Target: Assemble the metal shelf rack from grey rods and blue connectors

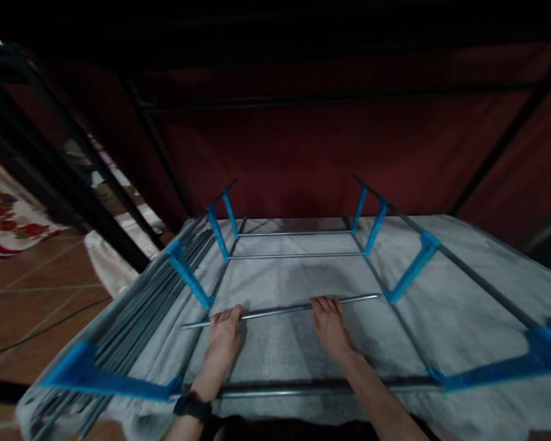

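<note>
A loose metal rod [275, 311] lies across between the two sides of a frame of grey tubes and blue plastic brackets. My left hand [226, 331] is closed around it left of its middle, and my right hand [329, 321] grips it right of the middle. The rod's right end is close to a blue bracket [411, 269]; its left end reaches past the left lower tube, below another blue bracket [190, 277]. Similar crossbars [298, 255] span the far part of the frame, and a near crossbar [284, 390] runs in front of me.
Several grey tubes [147, 318] lie bundled along the left side of the grey cloth-covered surface [275, 355]. Behind stands a dark red curtain [303, 153] with dark metal bars. Tiled floor [41, 294], a cable and floral fabric [9, 214] are at the left.
</note>
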Demonstrator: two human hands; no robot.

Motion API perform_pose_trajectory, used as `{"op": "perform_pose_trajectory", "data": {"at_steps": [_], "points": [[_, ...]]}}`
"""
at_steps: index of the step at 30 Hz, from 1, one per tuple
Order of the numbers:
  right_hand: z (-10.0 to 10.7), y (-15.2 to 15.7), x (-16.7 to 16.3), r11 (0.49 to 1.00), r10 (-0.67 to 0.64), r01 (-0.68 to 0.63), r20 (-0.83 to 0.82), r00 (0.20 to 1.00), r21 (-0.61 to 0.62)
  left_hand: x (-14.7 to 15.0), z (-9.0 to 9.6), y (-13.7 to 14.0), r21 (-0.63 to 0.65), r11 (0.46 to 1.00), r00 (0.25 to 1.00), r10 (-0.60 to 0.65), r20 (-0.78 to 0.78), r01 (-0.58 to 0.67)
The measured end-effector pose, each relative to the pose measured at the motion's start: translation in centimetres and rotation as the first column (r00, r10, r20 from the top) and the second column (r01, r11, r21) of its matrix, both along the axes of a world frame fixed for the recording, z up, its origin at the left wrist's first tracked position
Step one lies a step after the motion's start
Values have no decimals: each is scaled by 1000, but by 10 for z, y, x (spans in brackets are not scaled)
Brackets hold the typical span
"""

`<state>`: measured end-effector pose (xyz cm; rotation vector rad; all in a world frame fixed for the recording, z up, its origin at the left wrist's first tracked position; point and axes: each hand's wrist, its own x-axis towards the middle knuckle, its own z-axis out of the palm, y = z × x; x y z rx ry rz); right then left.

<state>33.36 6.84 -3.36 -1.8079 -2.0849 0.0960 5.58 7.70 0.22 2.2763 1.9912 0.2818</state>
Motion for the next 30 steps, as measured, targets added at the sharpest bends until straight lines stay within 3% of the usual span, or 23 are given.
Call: {"op": "perform_pose_trajectory", "data": {"at_steps": [6, 12, 16, 30], "points": [[12, 12, 17, 988, -84, 92, 63, 994, -124, -3, 2, 18, -84, 994, 998, -69, 3, 69], [14, 17, 23, 983, -130, 137, 63, 989, -121, -7, -15, 30, -97, 988, 988, -114, 106, 124], [13, 19, 23, 980, -130, 137, 61, 990, -145, -8, -23, 36, -82, 991, 990, -103, 94, 110], [19, 18, 25, 974, -121, 127, 44, 992, -187, -9, -24, 47, -128, 986, 994, -101, 34, 105]]}}
